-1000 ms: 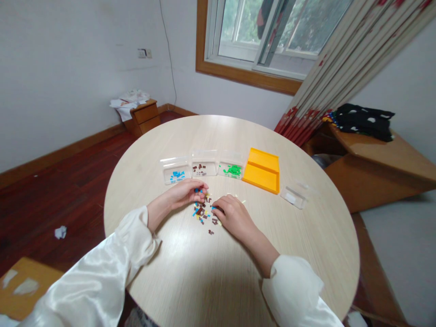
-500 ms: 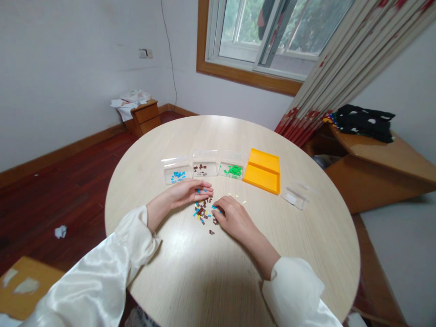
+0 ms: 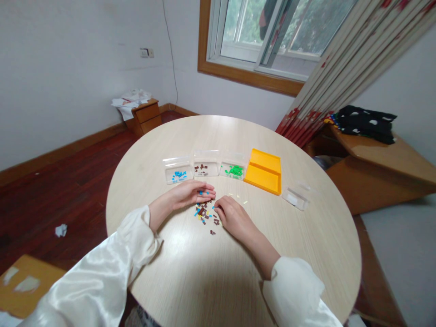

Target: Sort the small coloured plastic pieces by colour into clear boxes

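A small heap of tiny pieces (image 3: 204, 213), brown, blue and yellow, lies on the round wooden table (image 3: 190, 272). My left hand (image 3: 189, 194) lies palm up beside the heap, fingers loosely cupped, with a few blue pieces resting on them. My right hand (image 3: 233, 218) rests on the table at the heap's right edge, its fingers curled and pinched at the pieces; what they hold is too small to make out. Behind the hands stand three clear boxes: one with blue pieces (image 3: 177, 170), one with brown pieces (image 3: 205, 164), one with green pieces (image 3: 233, 165).
A yellow tray (image 3: 264, 171) lies right of the clear boxes, and a clear lid (image 3: 295, 196) beyond it. A few pale pieces (image 3: 238, 197) are scattered near my right hand. A low wooden bench with dark cloth (image 3: 369, 121) stands at the right, a small cabinet (image 3: 145, 116) by the wall.
My left hand has turned palm up and slid a little right toward the heap. My right hand has drawn slightly closer to it.
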Tool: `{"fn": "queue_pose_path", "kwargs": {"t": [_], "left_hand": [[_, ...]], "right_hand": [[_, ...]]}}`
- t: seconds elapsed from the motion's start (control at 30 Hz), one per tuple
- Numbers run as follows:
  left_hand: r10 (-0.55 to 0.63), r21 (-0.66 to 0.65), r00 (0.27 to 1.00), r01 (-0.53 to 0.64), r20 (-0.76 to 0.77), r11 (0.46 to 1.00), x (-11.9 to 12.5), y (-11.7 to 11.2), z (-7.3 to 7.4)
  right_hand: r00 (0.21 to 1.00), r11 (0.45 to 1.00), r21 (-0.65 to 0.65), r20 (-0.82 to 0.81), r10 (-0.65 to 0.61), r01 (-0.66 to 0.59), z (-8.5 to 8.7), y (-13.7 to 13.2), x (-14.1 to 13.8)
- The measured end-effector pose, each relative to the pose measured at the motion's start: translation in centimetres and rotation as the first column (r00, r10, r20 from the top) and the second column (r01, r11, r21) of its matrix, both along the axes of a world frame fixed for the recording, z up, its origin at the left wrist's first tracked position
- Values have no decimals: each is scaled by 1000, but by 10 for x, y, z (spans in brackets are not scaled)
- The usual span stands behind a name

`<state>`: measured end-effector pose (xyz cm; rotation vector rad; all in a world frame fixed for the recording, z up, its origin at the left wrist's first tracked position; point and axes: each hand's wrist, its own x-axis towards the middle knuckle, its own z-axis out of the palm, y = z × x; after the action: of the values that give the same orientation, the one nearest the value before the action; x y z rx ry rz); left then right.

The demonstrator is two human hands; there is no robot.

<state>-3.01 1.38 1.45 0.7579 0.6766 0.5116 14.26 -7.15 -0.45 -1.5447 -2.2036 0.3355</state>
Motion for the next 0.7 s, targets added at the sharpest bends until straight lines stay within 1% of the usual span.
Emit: {"fn": "queue_pose_path", "kwargs": {"t": [0.1,0.3,0.47,0.57,0.63,0.7], "left_hand": [[-14,-12,1000,14,3,1000,-1,0,0],[-57,-18,998,57,-1,998,1,-3,4],[-155,22,988,155,2,988,1,-4,0],[-190,58,982,189,8,980,0,-4,-1],[-175,91,985,174,2,981,-1,-3,-1],[-95,134,995,96,-13,986,-2,0,0]], "right_hand": [[997,999,46,-74,-3,6,2,1,1],[971,980,190,-240,-9,56,9,1,-2],[958,961,270,-285,27,53,11,0,-5],[954,953,301,-293,58,34,11,0,-4],[955,951,308,-290,57,37,11,0,0],[960,948,314,-278,37,54,11,1,5]]}}
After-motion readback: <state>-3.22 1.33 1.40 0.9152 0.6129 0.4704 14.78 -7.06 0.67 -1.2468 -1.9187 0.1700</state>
